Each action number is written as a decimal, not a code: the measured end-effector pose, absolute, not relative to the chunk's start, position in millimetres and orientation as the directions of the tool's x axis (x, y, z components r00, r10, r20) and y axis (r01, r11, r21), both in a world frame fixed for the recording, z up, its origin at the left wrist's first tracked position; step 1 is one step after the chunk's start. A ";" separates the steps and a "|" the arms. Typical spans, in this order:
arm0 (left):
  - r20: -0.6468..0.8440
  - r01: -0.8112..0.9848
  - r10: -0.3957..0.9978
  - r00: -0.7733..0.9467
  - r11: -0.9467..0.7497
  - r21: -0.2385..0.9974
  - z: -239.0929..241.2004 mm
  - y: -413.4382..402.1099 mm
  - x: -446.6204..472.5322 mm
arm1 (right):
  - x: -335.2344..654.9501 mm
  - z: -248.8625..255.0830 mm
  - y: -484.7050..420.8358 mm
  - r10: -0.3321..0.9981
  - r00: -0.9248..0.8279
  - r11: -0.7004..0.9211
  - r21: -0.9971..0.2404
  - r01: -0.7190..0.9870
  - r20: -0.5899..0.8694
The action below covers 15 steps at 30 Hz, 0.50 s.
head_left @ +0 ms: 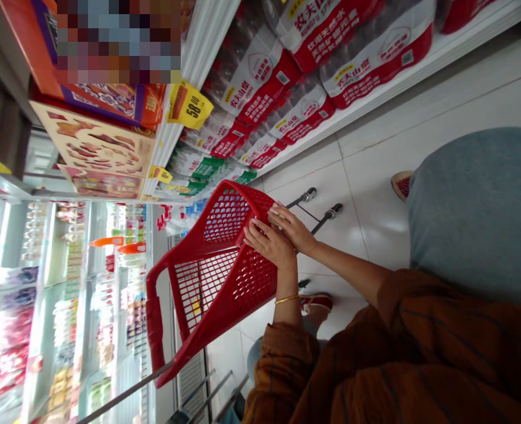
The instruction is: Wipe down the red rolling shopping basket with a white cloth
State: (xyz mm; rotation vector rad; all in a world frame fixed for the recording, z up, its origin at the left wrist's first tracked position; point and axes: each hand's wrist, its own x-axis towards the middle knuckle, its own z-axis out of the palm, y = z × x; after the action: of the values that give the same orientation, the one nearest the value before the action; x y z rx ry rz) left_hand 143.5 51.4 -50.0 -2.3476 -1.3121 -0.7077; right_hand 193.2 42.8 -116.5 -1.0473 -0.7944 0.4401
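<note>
The whole view is turned on its side, with the floor to the right. A red plastic shopping basket (216, 277) with mesh walls stands tilted on the white floor tiles. Both my hands rest on its near rim. My left hand (269, 244), with a gold bangle on the wrist, lies over the basket's wall, its fingers bent onto the rim. My right hand (293, 227) partly overlaps the left, and its fingertips hook over the same rim. The inside of the basket that I can see holds nothing. My sleeves are rust-brown.
Shrink-wrapped packs of bottled water (352, 53) with red labels fill the low shelf at the top. Yellow price tags (189, 106) hang from the shelf edge below boxed goods (96, 141). A glass-fronted chiller (66, 306) is at the left. Black pull-handle grips (326, 212) lie beside the basket.
</note>
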 end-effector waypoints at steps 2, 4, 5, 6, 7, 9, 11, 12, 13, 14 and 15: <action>0.584 0.857 0.679 0.446 -0.512 -0.059 -49.3 50.5 144.9 | 195.8 -115.5 43.4 0.690 0.615 0.462 -0.886 0.032 0.382; 0.593 0.855 0.676 0.438 -0.516 -0.044 -49.0 50.2 146.5 | 195.0 -119.1 43.7 0.711 0.604 0.443 -0.896 0.013 0.360; 0.598 0.858 0.674 0.434 -0.512 -0.045 -49.0 50.4 147.2 | 193.5 -122.2 43.8 0.714 0.608 0.434 -0.901 0.006 0.348; 0.603 0.862 0.672 0.431 -0.504 -0.054 -49.2 50.7 147.6 | 191.5 -125.9 43.8 0.712 0.615 0.429 -0.903 0.001 0.339; 0.604 0.866 0.671 0.430 -0.495 -0.067 -49.5 51.2 147.7 | 189.3 -130.3 43.9 0.705 0.625 0.429 -0.904 0.001 0.335; 0.599 0.873 0.674 0.432 -0.480 -0.090 -50.4 52.5 147.0 | 185.2 -139.8 43.8 0.684 0.640 0.439 -0.898 0.021 0.349; 0.591 0.874 0.679 0.435 -0.477 -0.095 -51.5 54.0 145.2 | 182.1 -149.2 43.5 0.668 0.645 0.446 -0.894 0.053 0.371; 0.589 0.873 0.681 0.435 -0.480 -0.089 -52.1 54.8 144.2 | 181.1 -153.6 43.3 0.664 0.644 0.446 -0.892 0.065 0.379; 0.589 0.871 0.681 0.434 -0.486 -0.080 -52.8 55.5 143.1 | 180.3 -157.7 43.1 0.663 0.644 0.444 -0.893 0.072 0.382; 0.591 0.867 0.679 0.436 -0.493 -0.073 -53.4 56.2 142.1 | 179.7 -161.5 42.9 0.665 0.644 0.439 -0.896 0.072 0.378; 0.596 0.863 0.673 0.438 -0.501 -0.069 -54.1 56.9 141.3 | 179.1 -165.2 42.6 0.670 0.642 0.432 -0.899 0.070 0.372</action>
State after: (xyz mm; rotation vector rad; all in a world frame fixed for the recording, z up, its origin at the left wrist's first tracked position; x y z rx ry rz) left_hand 141.3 56.9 -54.1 -2.3315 -1.3072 -0.7215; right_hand 179.1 42.6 -165.2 -1.0783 -0.8143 0.4306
